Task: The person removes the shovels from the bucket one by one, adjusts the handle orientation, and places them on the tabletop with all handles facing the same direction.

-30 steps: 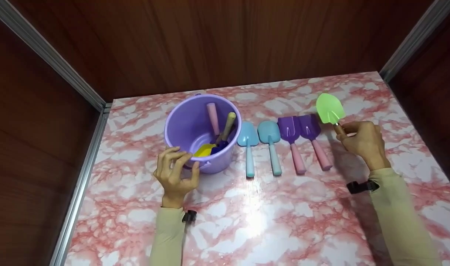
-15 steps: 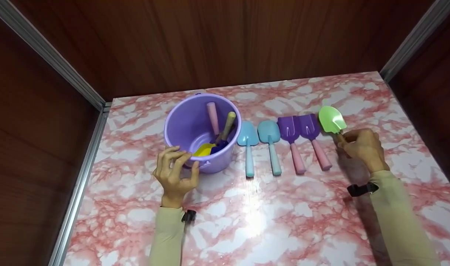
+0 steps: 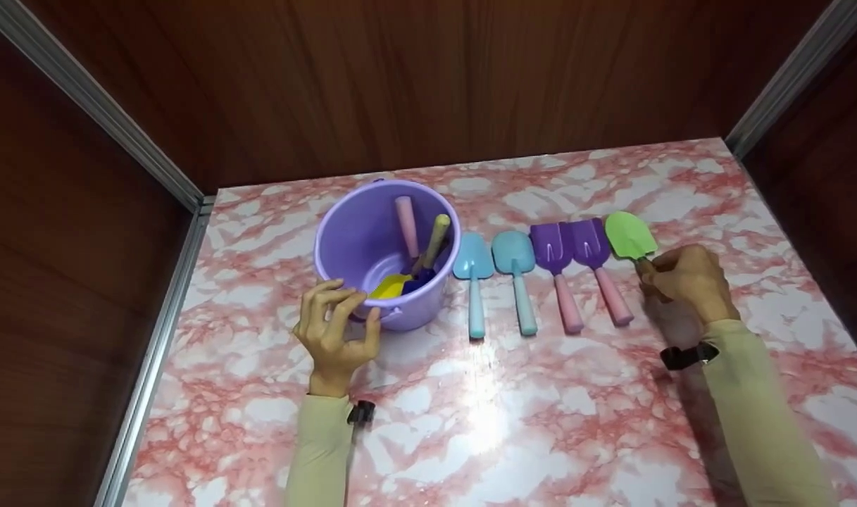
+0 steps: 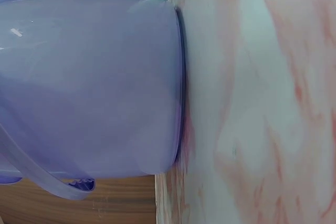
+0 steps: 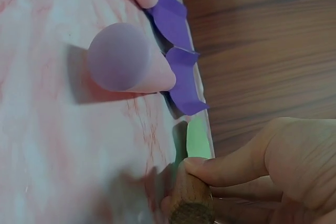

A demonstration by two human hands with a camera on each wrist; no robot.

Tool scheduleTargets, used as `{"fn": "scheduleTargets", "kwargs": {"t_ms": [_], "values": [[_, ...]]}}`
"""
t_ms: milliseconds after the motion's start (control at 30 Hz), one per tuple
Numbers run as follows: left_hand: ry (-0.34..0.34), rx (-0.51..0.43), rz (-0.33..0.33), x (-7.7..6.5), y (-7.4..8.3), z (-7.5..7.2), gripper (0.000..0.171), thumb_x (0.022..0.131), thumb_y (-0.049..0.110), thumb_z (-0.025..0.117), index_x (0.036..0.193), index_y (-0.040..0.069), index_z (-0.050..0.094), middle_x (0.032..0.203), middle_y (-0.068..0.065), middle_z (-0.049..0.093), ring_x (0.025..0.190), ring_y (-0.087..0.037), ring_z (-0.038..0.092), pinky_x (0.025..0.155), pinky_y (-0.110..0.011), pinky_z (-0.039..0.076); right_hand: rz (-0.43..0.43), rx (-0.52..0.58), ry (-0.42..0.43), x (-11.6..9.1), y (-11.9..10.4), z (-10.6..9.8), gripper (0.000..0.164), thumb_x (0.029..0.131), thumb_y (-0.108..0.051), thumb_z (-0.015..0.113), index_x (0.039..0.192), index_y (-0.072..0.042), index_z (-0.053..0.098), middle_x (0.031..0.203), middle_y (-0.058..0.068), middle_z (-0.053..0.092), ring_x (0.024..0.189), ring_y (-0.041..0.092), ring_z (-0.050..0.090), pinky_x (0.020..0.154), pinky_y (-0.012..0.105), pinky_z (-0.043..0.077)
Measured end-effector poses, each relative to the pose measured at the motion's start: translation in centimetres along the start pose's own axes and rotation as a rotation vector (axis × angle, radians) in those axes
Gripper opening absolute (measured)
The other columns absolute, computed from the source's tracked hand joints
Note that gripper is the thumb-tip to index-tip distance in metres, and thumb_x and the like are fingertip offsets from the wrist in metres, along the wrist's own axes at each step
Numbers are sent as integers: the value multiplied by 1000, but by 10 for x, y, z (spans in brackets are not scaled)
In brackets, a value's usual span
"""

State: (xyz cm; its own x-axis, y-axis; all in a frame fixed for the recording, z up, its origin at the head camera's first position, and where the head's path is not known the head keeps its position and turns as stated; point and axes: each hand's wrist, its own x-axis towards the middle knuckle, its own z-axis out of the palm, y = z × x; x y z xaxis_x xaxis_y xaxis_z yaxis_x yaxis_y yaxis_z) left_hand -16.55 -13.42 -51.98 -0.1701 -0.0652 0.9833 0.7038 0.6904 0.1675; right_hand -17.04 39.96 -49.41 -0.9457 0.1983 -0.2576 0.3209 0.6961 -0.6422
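Note:
My right hand (image 3: pixel 692 282) pinches the wooden handle (image 5: pixel 191 198) of a small green-bladed trowel (image 3: pixel 630 235). Its blade lies low at the right end of a row of toy shovels. Left of it are two purple shovels (image 3: pixel 587 243) with pink handles, then a teal shovel (image 3: pixel 514 252) and a light blue shovel (image 3: pixel 473 256). At the purple bucket (image 3: pixel 343 232), my left hand (image 3: pixel 335 341) holds the near rim, thumb on the outside. A pink handle (image 3: pixel 406 225), a yellowish handle (image 3: pixel 436 236) and a yellow blade (image 3: pixel 390 286) show inside.
The table (image 3: pixel 541 422) has a red and white marbled top. Dark wooden panels (image 3: pixel 435 77) stand behind it and at both sides, with metal strips (image 3: pixel 146 352) at the corners. The bucket's purple carrying handle (image 4: pixel 42 174) hangs at its side.
My right hand has lowered the green trowel and brought it nearer, beside the right purple shovel. The left hand and the bucket have stayed in place.

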Motion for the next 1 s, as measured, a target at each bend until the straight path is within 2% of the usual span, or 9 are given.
{"fn": "scheduleTargets", "kwargs": {"t_ms": [233,433,533,633,700,767,867,933,1000], "values": [[-15,-7,-3,1,0,1,30,93,37,74,89,7,79,87,-13,72,90,-36,72,82,-43,64,-14,-13,1,-3,-1,3,45,99,-28,74,125,8,72,104,24,78,83,25,74,67,29,55],[-7,-8,-4,-1,1,0,30,92,36,75,88,6,79,86,-13,72,90,-37,72,82,-43,63,-40,-21,-4,-5,-2,4,47,101,-31,73,124,9,72,106,27,77,83,27,75,69,35,58],[-3,-6,-6,-1,1,-1,30,92,36,75,88,6,79,86,-13,72,90,-37,72,81,-44,63,-38,-55,8,-4,-5,3,54,101,-34,73,131,10,66,114,30,74,87,31,75,77,44,59],[-3,-1,-5,0,1,-1,30,91,36,75,88,6,79,86,-13,72,89,-37,72,81,-44,63,-51,-107,31,-2,-10,2,61,100,-36,72,139,10,60,124,33,68,97,39,72,86,57,56],[-4,-3,-3,0,1,-1,29,91,35,75,88,6,79,86,-13,72,89,-37,72,80,-44,63,-66,-126,48,-1,-13,1,64,99,-36,73,141,10,59,128,34,66,98,42,72,89,62,53],[-5,-7,-2,0,1,-1,29,91,35,75,88,6,79,86,-13,72,89,-37,72,80,-45,63,-86,-146,65,0,-17,1,64,98,-36,73,140,10,60,130,34,65,95,40,70,88,63,52],[-6,-13,-1,1,1,0,28,91,33,75,88,6,79,86,-13,72,89,-37,72,80,-45,63,-95,-159,80,3,-25,1,64,97,-36,75,139,10,61,126,35,68,81,35,72,85,63,52],[-7,-12,1,1,1,-1,27,91,34,75,88,6,79,86,-13,72,89,-37,72,81,-45,63,-97,-171,86,5,-31,1,64,97,-37,75,139,10,60,127,36,67,82,36,71,87,65,52],[-6,-11,1,0,1,-1,28,91,34,75,88,7,79,86,-13,72,89,-37,72,81,-45,63,-104,-187,91,7,-40,1,63,97,-36,75,139,9,60,129,37,66,88,42,72,90,67,51]]}}
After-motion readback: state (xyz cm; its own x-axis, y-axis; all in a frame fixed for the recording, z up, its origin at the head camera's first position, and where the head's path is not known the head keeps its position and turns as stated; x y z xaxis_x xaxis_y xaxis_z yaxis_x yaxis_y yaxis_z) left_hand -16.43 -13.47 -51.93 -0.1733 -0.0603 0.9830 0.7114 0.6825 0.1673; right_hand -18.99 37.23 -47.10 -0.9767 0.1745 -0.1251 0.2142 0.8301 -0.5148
